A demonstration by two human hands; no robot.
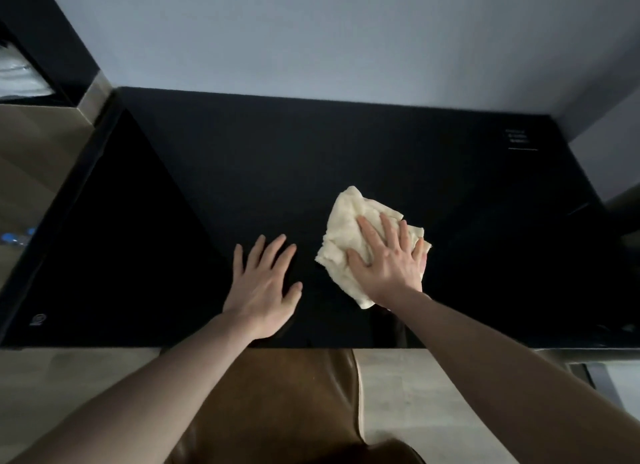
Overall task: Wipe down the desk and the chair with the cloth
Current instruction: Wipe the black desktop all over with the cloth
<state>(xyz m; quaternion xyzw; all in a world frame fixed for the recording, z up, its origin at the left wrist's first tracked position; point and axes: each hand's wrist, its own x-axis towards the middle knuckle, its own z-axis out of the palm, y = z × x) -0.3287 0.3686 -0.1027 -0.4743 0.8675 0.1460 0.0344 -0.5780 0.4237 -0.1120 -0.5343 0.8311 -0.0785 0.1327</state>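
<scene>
Right hand: fingers spread flat, pressing cream cloth onto black desk.
Left hand: flat, empty, bracing.
Progress: desk underway, likely.
Chair: seemingly unwiped.

cloth: cream, crumpled, on desk | desk: black | chair: brown, tucked under

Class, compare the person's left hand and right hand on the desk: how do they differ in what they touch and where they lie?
The left hand rests bare on the black desk; the right hand presses on the cream cloth. The left hand lies nearer the desk's front edge; the right hand reaches a little further in. The left hand covers nothing; the right hand hides part of the crumpled cloth. Both lie palm down with straight, spread fingers.
</scene>
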